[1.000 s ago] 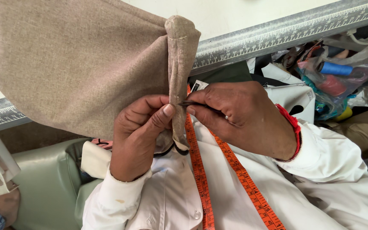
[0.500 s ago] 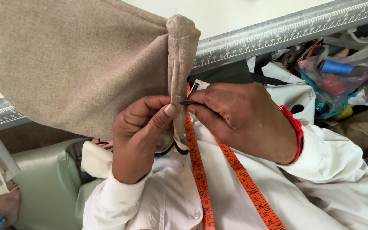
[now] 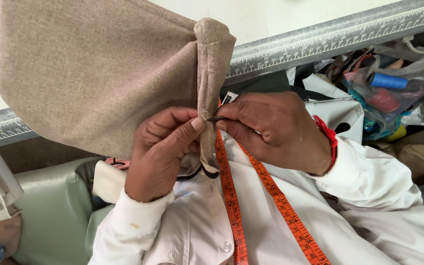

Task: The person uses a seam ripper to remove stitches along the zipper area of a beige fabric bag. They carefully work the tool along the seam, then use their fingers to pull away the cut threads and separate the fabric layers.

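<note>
The large beige woven cloth (image 3: pixel 94 78) hangs from the table edge toward the person's chest, its rolled seam ridge (image 3: pixel 211 93) running top to bottom, and the left hand (image 3: pixel 160 152) pinches that ridge shut between thumb and fingers. The right hand (image 3: pixel 271 130) grips a thin dark needle (image 3: pixel 215 119) in closed fingertips; its long axis lies nearly level, tip pointing left into the seam. With the left thumb just beside the tip, a hard push could prick it, or the fold could slip loose.
</note>
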